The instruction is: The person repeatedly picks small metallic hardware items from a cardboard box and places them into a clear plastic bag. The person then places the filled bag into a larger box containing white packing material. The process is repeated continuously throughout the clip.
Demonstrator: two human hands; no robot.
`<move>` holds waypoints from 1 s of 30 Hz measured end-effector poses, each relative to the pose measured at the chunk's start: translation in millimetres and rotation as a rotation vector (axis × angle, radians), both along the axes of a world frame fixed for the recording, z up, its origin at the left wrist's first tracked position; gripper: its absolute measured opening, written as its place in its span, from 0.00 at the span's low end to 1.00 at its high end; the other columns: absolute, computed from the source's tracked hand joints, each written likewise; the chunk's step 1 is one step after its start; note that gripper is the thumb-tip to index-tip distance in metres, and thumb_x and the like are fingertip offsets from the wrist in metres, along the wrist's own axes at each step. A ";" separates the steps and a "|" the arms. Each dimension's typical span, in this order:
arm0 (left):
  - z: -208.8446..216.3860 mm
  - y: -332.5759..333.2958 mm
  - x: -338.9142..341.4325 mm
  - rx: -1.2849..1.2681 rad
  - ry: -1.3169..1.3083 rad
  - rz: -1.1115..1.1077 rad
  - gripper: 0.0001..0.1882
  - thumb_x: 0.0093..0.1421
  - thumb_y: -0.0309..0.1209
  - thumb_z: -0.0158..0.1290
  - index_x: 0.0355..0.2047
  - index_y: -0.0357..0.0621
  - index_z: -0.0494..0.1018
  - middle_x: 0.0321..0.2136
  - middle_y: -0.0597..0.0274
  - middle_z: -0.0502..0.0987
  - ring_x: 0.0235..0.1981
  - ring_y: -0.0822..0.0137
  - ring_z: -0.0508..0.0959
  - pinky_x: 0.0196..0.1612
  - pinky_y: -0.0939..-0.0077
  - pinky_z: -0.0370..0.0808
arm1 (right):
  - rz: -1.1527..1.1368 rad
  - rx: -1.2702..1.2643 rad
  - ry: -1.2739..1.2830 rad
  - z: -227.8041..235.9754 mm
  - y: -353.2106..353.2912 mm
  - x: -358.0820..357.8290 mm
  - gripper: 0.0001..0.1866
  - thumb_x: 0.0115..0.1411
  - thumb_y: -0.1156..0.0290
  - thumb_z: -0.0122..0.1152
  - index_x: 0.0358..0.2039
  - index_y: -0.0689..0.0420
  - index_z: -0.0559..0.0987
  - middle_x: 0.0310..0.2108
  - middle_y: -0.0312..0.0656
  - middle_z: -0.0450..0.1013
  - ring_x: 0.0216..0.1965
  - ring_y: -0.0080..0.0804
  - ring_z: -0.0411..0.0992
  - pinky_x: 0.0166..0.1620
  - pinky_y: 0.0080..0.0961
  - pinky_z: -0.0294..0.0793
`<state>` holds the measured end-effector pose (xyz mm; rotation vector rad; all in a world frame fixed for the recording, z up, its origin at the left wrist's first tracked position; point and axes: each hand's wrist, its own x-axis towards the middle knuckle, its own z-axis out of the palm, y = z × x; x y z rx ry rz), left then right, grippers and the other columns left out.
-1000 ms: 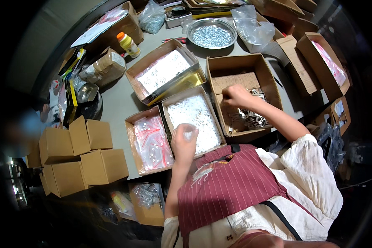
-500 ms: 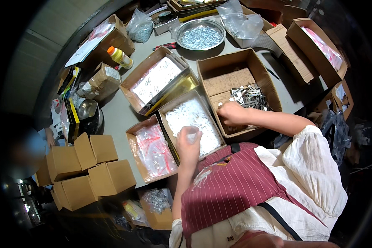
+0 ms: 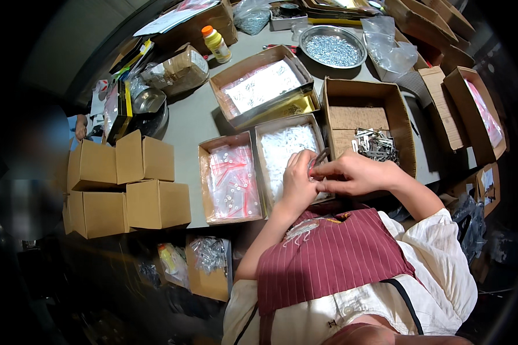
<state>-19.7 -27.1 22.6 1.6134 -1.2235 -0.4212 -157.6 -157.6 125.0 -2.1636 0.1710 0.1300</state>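
Both my hands meet over the near end of the box of small white pieces [image 3: 290, 136]. My left hand [image 3: 297, 183] is closed round a small clear bag [image 3: 312, 165] with a red edge, mostly hidden by the fingers. Fingers of my right hand [image 3: 355, 172] press together at the bag's mouth, pinching flat dark metal pieces [image 3: 322, 156] that stick up between the hands. To the right is a deep cardboard box [image 3: 360, 118] with a heap of similar metal pieces [image 3: 376, 144]. Left of the white pieces, a shallow box [image 3: 203, 187] holds flat clear bags with red strips.
Behind are a box with a written paper [image 3: 265, 86], a round metal bowl of small shiny parts [image 3: 332, 49] and a yellow bottle with an orange cap [image 3: 216, 44]. Open cardboard cartons [image 3: 126, 167] stand at left. Another person's hand [image 3: 81, 127] shows at far left.
My right hand has come out of the deep box, with metal pieces, and joined my left hand over the white pieces. The view has shifted, so the table's things sit further right.
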 end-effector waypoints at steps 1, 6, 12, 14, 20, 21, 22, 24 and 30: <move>3.0 1.2 0.5 -0.016 0.045 -0.032 0.16 0.46 0.17 0.59 0.37 0.37 0.72 0.33 0.48 0.78 0.39 0.42 0.77 0.43 0.55 0.73 | 0.119 -0.026 0.091 6.4 -3.3 1.3 0.21 0.64 0.65 0.66 0.55 0.61 0.79 0.25 0.54 0.77 0.26 0.51 0.78 0.34 0.38 0.77; 13.8 10.9 5.7 -0.051 0.183 -0.080 0.17 0.45 0.14 0.56 0.38 0.37 0.73 0.34 0.49 0.78 0.40 0.46 0.79 0.45 0.60 0.75 | 0.190 -0.319 -0.014 7.5 -0.1 6.2 0.26 0.56 0.74 0.66 0.56 0.59 0.78 0.28 0.54 0.78 0.30 0.53 0.79 0.36 0.44 0.76; 21.0 31.7 21.7 -0.067 0.458 -0.044 0.16 0.61 0.21 0.62 0.50 0.33 0.80 0.44 0.56 0.85 0.45 0.69 0.83 0.50 0.74 0.79 | 0.094 -0.530 -0.446 13.4 -0.1 25.8 0.16 0.53 0.78 0.66 0.44 0.60 0.82 0.38 0.50 0.76 0.41 0.51 0.76 0.44 0.43 0.74; 52.8 45.9 30.2 -0.077 0.507 0.027 0.15 0.63 0.21 0.61 0.50 0.32 0.80 0.43 0.56 0.85 0.42 0.70 0.84 0.48 0.76 0.80 | -0.011 -0.457 -0.503 20.1 3.3 33.4 0.09 0.57 0.79 0.66 0.40 0.62 0.81 0.40 0.50 0.73 0.41 0.51 0.75 0.43 0.44 0.75; 72.5 67.1 45.1 -0.293 0.612 0.179 0.06 0.69 0.24 0.57 0.41 0.32 0.78 0.35 0.58 0.84 0.36 0.70 0.84 0.37 0.77 0.81 | -0.030 -0.195 -0.425 31.5 14.0 59.3 0.12 0.62 0.75 0.67 0.43 0.64 0.76 0.38 0.50 0.77 0.41 0.47 0.78 0.43 0.38 0.78; 73.1 70.5 48.8 -0.316 0.579 0.207 0.05 0.69 0.24 0.57 0.40 0.32 0.78 0.34 0.59 0.84 0.35 0.71 0.84 0.36 0.77 0.81 | -0.054 -0.104 -0.417 30.4 18.9 65.1 0.12 0.63 0.74 0.67 0.44 0.64 0.76 0.38 0.49 0.78 0.41 0.45 0.79 0.44 0.37 0.78; 74.0 74.5 52.6 -0.336 0.546 0.233 0.05 0.69 0.24 0.56 0.39 0.33 0.77 0.33 0.59 0.84 0.34 0.71 0.83 0.36 0.77 0.81 | -0.080 -0.012 -0.406 29.9 24.1 70.8 0.13 0.64 0.73 0.68 0.44 0.65 0.76 0.38 0.49 0.78 0.42 0.43 0.80 0.45 0.35 0.78; 78.8 88.4 63.4 -0.285 0.301 0.288 0.05 0.68 0.24 0.56 0.36 0.34 0.77 0.29 0.60 0.83 0.31 0.73 0.82 0.35 0.77 0.78 | -0.030 -0.005 -0.492 31.7 34.2 87.1 0.17 0.66 0.67 0.68 0.48 0.66 0.76 0.40 0.52 0.79 0.42 0.40 0.79 0.48 0.33 0.78; 95.4 130.3 84.7 -0.266 0.402 0.313 0.06 0.67 0.26 0.58 0.37 0.34 0.77 0.29 0.62 0.81 0.31 0.76 0.79 0.39 0.81 0.75 | 0.123 0.027 -0.351 30.6 65.4 142.6 0.17 0.68 0.60 0.63 0.39 0.64 0.78 0.29 0.49 0.77 0.29 0.40 0.73 0.35 0.36 0.73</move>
